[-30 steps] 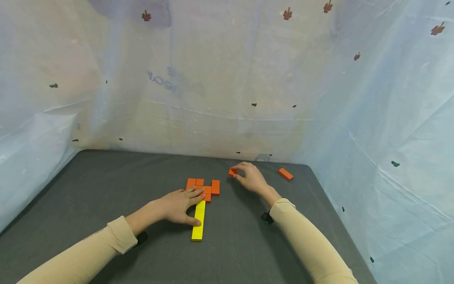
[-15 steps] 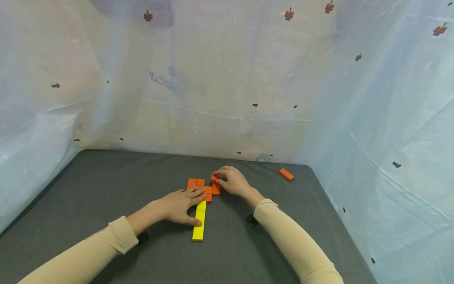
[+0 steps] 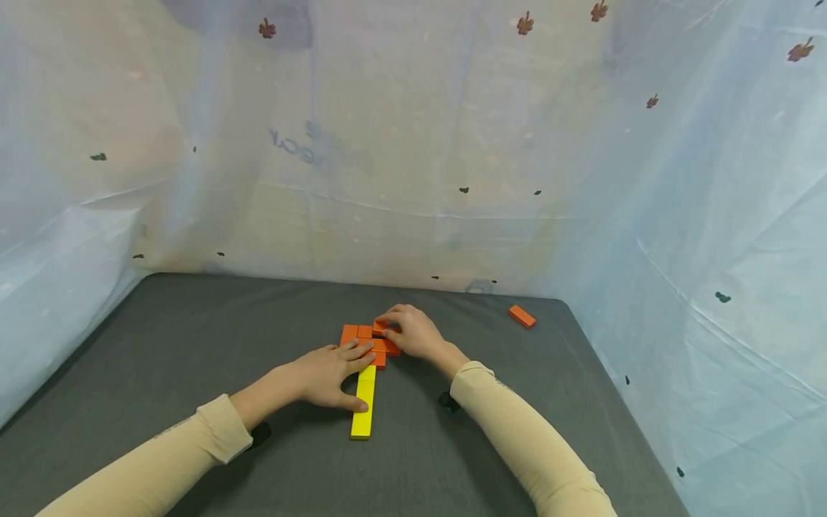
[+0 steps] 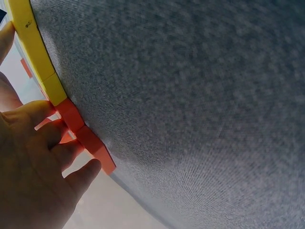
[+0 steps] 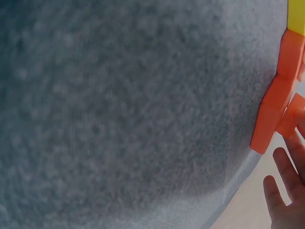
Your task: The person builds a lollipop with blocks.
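Note:
My left hand (image 3: 328, 376) lies spread, its fingers on a cluster of orange blocks (image 3: 349, 332) and its thumb on the long yellow block (image 3: 362, 416). A short yellow block (image 3: 367, 373) joins that strip to the orange ones. Between thumb and fingertips, my right hand (image 3: 416, 334) pinches an orange block (image 3: 378, 326) at the cluster's upper right. In the right wrist view this held block (image 5: 290, 118) is beside the outer orange block (image 5: 269, 114). Part of the cluster is hidden under both hands. The left wrist view shows orange blocks (image 4: 88, 139) under the left fingertips.
One loose orange block (image 3: 521, 317) lies at the far right of the dark grey table (image 3: 258, 309). Pale plastic sheeting (image 3: 388, 158) hangs behind the table and along its sides.
My right hand has carried the orange block leftward from the right side to the cluster. The cluster's outer right block now appears turned at a slant. My left hand stays in place.

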`<state>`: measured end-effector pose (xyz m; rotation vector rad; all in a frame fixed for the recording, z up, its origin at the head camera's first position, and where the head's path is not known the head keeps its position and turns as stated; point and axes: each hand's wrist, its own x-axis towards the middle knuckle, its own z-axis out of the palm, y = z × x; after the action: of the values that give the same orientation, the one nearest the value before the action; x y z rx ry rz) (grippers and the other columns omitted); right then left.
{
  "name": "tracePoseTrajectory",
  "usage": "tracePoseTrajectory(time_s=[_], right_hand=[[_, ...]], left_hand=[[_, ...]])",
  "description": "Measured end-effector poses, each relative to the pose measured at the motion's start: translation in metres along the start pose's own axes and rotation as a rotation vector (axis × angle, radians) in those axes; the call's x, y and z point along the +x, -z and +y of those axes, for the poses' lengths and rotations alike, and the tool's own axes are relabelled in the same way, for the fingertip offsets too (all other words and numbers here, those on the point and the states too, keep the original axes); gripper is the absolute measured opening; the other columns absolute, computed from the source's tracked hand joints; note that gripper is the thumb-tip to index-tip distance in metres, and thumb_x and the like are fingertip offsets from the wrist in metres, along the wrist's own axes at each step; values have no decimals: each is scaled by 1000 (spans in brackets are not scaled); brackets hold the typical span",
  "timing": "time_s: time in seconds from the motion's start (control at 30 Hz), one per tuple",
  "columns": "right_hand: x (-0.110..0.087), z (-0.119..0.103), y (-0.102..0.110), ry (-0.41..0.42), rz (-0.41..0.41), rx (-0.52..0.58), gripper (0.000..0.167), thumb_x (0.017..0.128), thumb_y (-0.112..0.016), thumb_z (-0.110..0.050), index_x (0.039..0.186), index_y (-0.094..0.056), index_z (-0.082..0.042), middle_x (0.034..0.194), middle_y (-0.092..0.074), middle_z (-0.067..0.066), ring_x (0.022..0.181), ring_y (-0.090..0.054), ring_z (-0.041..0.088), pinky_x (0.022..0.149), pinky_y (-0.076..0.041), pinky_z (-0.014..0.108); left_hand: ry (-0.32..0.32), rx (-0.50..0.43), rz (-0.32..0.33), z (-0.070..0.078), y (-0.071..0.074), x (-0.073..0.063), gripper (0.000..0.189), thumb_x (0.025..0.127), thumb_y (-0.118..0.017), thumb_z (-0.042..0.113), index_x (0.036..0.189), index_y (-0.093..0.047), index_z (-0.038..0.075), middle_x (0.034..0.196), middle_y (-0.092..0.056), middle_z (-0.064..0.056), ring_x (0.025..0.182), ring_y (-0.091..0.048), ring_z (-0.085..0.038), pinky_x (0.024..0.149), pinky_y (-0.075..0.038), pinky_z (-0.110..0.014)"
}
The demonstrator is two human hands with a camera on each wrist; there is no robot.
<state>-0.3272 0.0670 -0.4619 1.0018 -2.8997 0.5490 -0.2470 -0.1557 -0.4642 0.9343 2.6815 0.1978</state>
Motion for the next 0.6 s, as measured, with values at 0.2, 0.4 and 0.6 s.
tracePoseTrajectory(time_s=[0.2, 0.4, 0.6], right_hand=[[2, -2, 0, 6, -5, -5, 30, 104, -67, -20, 133, -73, -15, 131, -67, 6, 121, -62, 26, 106, -52, 43], [3, -1, -2, -9, -11, -17, 30, 103, -68, -20, 133, -73, -16, 131, -67, 5, 123, -62, 25, 107, -50, 43], [3, 1, -4, -9, -9, -10, 31, 104, -67, -20, 134, -73, -16, 133, -67, 5, 124, -62, 25, 108, -50, 43]], left_hand=[[-2, -3, 2, 0, 0, 0, 99, 91, -61, 75, 164, -34, 14, 172, -22, -7, 158, -22, -32, 122, -27, -62], [-4, -13, 6, 0, 0, 0, 99, 91, -63, 73, 164, -33, 13, 172, -22, -9, 158, -22, -34, 122, -26, -62], [-5, -13, 6, 1, 1, -1, 99, 91, -63, 72, 164, -32, 12, 172, -22, -9, 158, -21, -34, 122, -26, -62]])
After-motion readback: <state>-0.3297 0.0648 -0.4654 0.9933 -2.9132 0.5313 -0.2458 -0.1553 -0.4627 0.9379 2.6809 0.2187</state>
